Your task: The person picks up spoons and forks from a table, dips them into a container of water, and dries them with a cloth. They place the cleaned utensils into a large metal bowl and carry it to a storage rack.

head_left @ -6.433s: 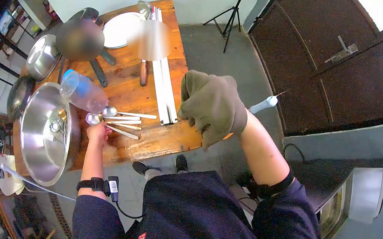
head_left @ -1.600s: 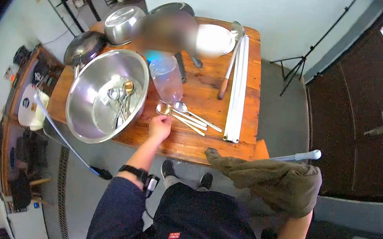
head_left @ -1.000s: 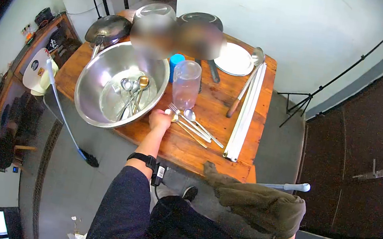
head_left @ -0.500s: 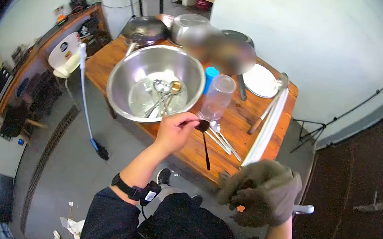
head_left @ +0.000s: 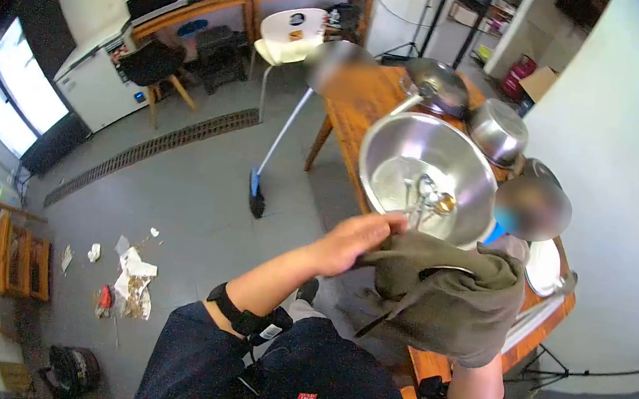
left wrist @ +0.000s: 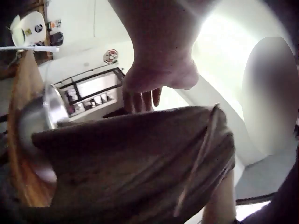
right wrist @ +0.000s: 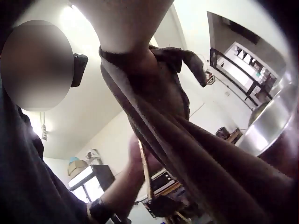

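An olive-brown cloth (head_left: 437,294) covers my right hand (head_left: 477,324), whose fingers are hidden in its folds. My left hand (head_left: 354,245) holds the cloth's left edge, beyond the table's front edge. A slim utensil handle (left wrist: 195,163) lies against the cloth in the left wrist view; in the right wrist view the handle (right wrist: 145,170) shows beside my left hand (right wrist: 136,156). The cloth hides the utensil's other end. Behind the hands, a large steel basin (head_left: 380,143) holds several spoons (head_left: 425,186) and a golden one (head_left: 444,204).
On the wooden table (head_left: 352,110) are a wok (head_left: 441,86), a steel pot (head_left: 499,131) and a white plate (head_left: 545,268). A mop or brush (head_left: 256,195) reaches down to the floor, left of the table. Paper scraps (head_left: 137,268) lie on the floor.
My left hand has lifted a spoon from the table and come across to the cloth. The cloth now spreads around the utensil. The head view has turned left.
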`<state>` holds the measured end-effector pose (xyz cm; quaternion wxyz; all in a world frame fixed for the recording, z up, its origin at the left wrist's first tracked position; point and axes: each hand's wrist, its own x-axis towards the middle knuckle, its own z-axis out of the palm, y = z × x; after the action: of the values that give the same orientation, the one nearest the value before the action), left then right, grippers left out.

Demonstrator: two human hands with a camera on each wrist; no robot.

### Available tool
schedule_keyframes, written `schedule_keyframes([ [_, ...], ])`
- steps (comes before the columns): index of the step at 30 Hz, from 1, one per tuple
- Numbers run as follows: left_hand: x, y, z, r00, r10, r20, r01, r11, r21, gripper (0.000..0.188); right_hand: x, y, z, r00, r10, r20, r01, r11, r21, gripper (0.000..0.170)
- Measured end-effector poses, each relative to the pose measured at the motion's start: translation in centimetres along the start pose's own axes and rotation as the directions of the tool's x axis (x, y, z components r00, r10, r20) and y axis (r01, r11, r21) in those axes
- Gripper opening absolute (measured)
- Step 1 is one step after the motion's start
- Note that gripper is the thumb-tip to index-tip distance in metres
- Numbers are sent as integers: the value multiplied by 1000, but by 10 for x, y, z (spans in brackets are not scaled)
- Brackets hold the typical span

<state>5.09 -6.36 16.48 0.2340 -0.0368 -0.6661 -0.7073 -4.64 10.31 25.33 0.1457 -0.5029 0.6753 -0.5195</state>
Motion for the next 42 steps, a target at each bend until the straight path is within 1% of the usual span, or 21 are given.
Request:
schedule_keyframes([
  [2,-8,-9,-11,995,2,96,-22,978,208,41,23,7,8,992,-122,31,124,988,-89,25],
  [3,-11,-6,-17,977,-97,191,74,990,123,41,33,7,15,988,-146,40,148,987,-57,26],
  [7,-17,13,-38,983,-164,87,168,985,-33,37,72,4,46,990,-135,49,117,954,276,30],
  [10,-18,19,-50,977,-209,32,212,965,-157,34,99,0,65,994,-89,58,43,838,543,32],
  [11,-19,10,-51,987,-126,-102,103,973,-206,27,104,12,74,996,-78,48,41,844,535,34],
  [13,-19,11,-66,982,-92,-163,89,996,-24,24,113,33,90,998,-50,29,28,850,526,39],
  [14,-19,12,-74,979,-70,-191,84,994,68,23,122,29,95,985,-142,102,107,951,291,39],
  [15,-19,15,-82,980,-61,-191,81,992,100,22,132,20,98,957,-215,194,210,977,44,39],
  [17,-19,25,-96,980,-41,-194,74,984,163,20,144,4,105,924,-249,290,309,933,-183,38],
  [20,-24,14,-120,987,-119,-110,127,989,72,27,160,-5,120,942,-216,258,257,957,-135,35],
  [26,-23,41,-151,970,-190,-151,228,923,309,23,189,-3,149,969,-138,203,120,988,100,34],
  [27,-23,41,-152,972,-108,-210,169,939,299,23,189,-1,158,970,-130,204,107,987,121,34],
  [29,-25,48,-160,982,-73,-176,125,944,305,22,191,1,170,970,-84,228,35,977,208,34],
  [31,-28,49,-169,982,-64,-177,124,929,349,22,193,-2,179,954,-19,299,-103,916,388,33],
  [33,-31,41,-175,976,-83,-202,163,894,417,22,207,-23,176,853,6,522,-416,611,673,28],
  [36,-33,46,-174,971,-38,-236,93,970,225,23,215,-14,162,937,45,348,-291,656,697,25],
  [37,-35,46,-172,969,-53,-242,105,973,207,23,218,-10,152,982,53,182,-134,872,471,26],
  [38,-37,47,-170,967,-67,-244,117,974,194,23,218,-8,141,1000,9,19,-12,986,165,28],
  [40,-38,44,-162,961,-119,-249,156,979,134,23,207,-9,127,999,-23,44,29,989,-147,30],
  [41,-39,41,-154,955,-152,-257,180,980,88,23,199,-10,128,991,16,133,-33,992,123,30],
  [42,-39,39,-147,946,-182,-268,202,978,46,23,192,-11,132,974,17,228,-105,918,382,31],
])
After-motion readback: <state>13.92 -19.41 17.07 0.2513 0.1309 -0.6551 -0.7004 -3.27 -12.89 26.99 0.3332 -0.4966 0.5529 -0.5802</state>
